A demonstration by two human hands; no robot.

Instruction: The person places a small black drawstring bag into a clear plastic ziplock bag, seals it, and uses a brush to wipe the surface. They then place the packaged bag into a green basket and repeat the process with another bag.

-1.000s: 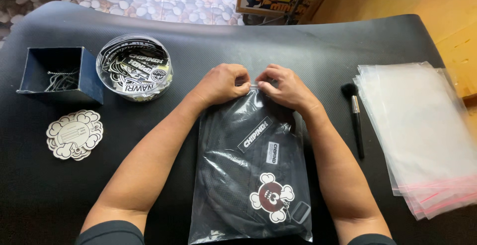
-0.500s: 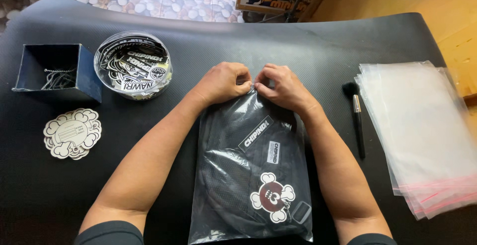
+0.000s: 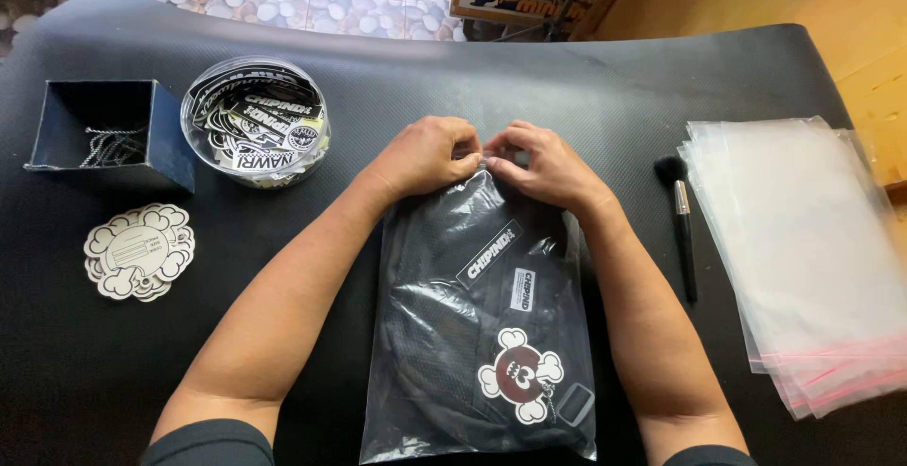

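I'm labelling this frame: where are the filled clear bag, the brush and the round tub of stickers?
filled clear bag [image 3: 444,353], head view, middle.
brush [image 3: 682,230], head view, handle.
round tub of stickers [image 3: 194,145], head view, left rim.

Both forearms bare, dark sleeve edges at bottom of view. Left forearm enters from 7 o'clock, angles up toward centre. Right forearm enters from 5 o'clock, angles up and inward. Wrists converge just above centre. Left hand [image 3: 427,154] knuckles up, fingers curled, tips pinched together pointing toward 3 o'clock. Right hand [image 3: 540,162] knuckles up, fingers curled, tips pinched pointing toward 9 o'clock. Fingertips of both hands nearly touching. Both palms face down.
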